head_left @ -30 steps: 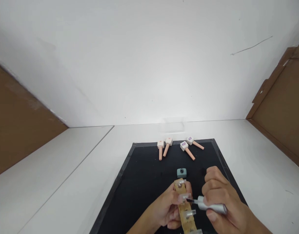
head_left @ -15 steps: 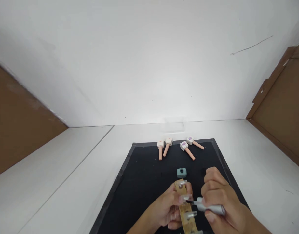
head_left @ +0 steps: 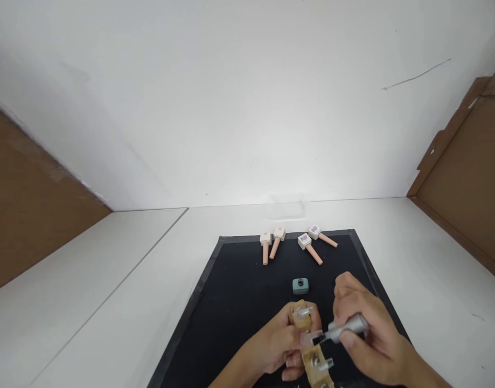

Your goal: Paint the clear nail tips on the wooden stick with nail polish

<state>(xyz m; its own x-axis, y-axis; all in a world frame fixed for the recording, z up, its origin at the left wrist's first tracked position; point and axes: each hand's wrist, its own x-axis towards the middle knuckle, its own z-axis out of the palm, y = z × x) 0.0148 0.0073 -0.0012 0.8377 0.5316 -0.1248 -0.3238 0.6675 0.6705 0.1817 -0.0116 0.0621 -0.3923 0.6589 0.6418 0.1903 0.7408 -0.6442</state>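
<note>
My left hand [head_left: 280, 338] is wrapped round a tan, wood-like strip [head_left: 312, 357] that carries several clear false nail tips. Its thumb lies against one clear nail tip [head_left: 308, 339] partway down the strip. From the right, my right hand [head_left: 370, 337] grips a nail polish brush [head_left: 355, 324] by its silver-grey cap. The dark bristles meet or overlap that nail tip; actual contact is hard to confirm. Just beyond the strip, a small teal nail polish bottle [head_left: 300, 286] stands uncapped on the black mat [head_left: 239, 302]. The strip's near end runs out of the picture.
Two white bottles with peach caps [head_left: 265, 240] lie at the mat's far edge. To their right lie two more with purple marks [head_left: 304, 241]. A clear tray [head_left: 286, 210] sits behind them by the white wall. Brown cardboard panels [head_left: 465, 156] flank both sides.
The strip has turned and shifted slightly in my left hand. My right hand has tilted the brush, its cap end rising and moving left, with the bristles now slightly lower and to the right.
</note>
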